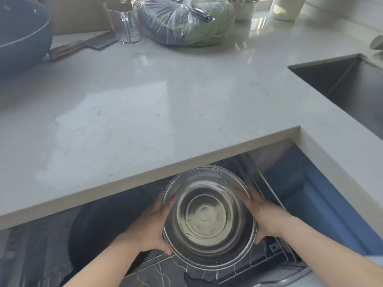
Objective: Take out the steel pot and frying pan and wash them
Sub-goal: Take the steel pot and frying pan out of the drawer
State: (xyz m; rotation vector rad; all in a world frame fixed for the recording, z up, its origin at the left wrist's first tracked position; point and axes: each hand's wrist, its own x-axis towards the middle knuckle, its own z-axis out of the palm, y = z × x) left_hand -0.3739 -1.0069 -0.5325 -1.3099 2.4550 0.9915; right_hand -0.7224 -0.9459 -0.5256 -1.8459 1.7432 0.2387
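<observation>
1. Steel pot (209, 216): held open side up between both hands, below the level of the countertop (145, 112) and in front of its front edge, above an open pull-out drawer (275, 245) with a wire rack. The far part of its rim sits just under the counter edge. Risk: a straight upward lift may strike the rim against the stone edge and jar the hold.

2. Left hand (154, 224): pressed to the pot's left wall, fingers wrapped round the outside, thumb near the rim. Right hand (262, 214): clamped likewise on the right wall. Both hold by side pressure on smooth metal; no handle is in use. Risk: the pot may slip downward into the drawer if either palm relaxes.

3. A large dark round vessel (107, 224) lies in the drawer to the left of the pot, mostly under the counter. It may be the frying pan; I cannot tell. Risk: a dropped pot would land on it or on the rack.

4. Sink (342, 83): set in the counter to the far right, well apart from the pot. Risk: the carry passes the inner corner of the counter, a second point of collision.

5. Far counter: a cleaver (83, 45), a clear glass (126, 23), a bagged bundle (186, 23) and a dark wok (20, 34) at far left. All lie away from the likely path; hazard is low.
</observation>
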